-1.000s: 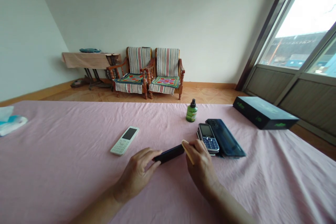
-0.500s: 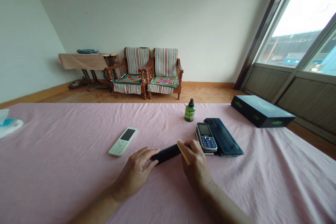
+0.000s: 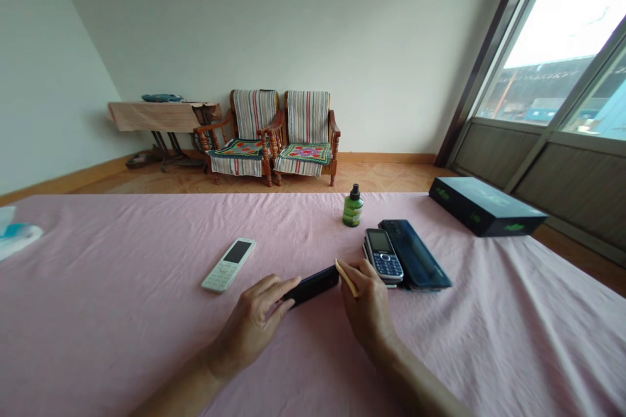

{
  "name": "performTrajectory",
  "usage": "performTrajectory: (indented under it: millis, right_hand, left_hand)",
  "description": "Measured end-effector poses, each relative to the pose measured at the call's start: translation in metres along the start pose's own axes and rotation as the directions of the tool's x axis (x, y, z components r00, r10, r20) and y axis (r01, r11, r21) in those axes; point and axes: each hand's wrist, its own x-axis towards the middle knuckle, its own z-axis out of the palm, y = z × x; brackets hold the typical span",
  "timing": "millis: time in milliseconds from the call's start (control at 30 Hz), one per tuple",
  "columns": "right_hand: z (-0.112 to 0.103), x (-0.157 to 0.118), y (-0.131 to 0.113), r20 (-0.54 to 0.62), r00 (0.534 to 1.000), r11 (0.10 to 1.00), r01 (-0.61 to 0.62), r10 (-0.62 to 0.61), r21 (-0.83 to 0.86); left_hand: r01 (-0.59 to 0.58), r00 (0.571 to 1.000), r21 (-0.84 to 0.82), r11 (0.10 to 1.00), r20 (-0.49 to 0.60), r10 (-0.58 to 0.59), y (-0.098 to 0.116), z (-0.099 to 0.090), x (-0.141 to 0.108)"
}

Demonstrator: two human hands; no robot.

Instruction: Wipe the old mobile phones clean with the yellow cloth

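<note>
A dark phone (image 3: 315, 286) is tilted on its long edge just above the pink cloth (image 3: 122, 339). My left hand (image 3: 257, 316) is closed on its left end, thumb below and fingers on top. In my right hand (image 3: 369, 309) is a thin pale yellow cloth (image 3: 347, 278), pinched in the fingers and touching the phone's right end. A white keypad phone (image 3: 229, 265) lies to the left. Close beyond my right hand, a blue keypad phone (image 3: 384, 255) rests on something flat, beside a larger dark blue phone (image 3: 415, 255).
A green bottle (image 3: 353, 207) with a black cap stands behind the phones. The black box (image 3: 482, 205) is at the far right. At the left edge lies a white and blue packet (image 3: 18, 239). Two wooden chairs (image 3: 306, 143) stand beyond the table.
My right hand has shifted slightly right with the pale cloth, showing more of the dark phone's right end. My left hand keeps its hold, nearly still.
</note>
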Motion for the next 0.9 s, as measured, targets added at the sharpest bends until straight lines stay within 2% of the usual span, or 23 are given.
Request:
performTrajectory:
  millis: [367, 800, 900]
  right_hand:
    - [0.0013, 0.0015, 0.0027, 0.029, 1.0, 0.999, 0.006, -0.005, -0.04]
    - [-0.004, 0.0051, 0.0016, -0.018, 0.997, 0.995, 0.074, -0.075, -0.069]
    - [-0.0034, 0.0038, -0.0025, -0.011, 0.99, 0.986, 0.136, -0.138, -0.093]
  left_hand:
    - [0.018, 1.0, -0.006, 1.0, 0.005, -0.018, -0.0025, 0.002, -0.0017]
    - [-0.006, 1.0, 0.0, 1.0, -0.025, 0.006, 0.003, -0.0002, 0.0007]
    - [0.008, 1.0, 0.002, 1.0, -0.019, -0.008, 0.0041, -0.0003, 0.0008]
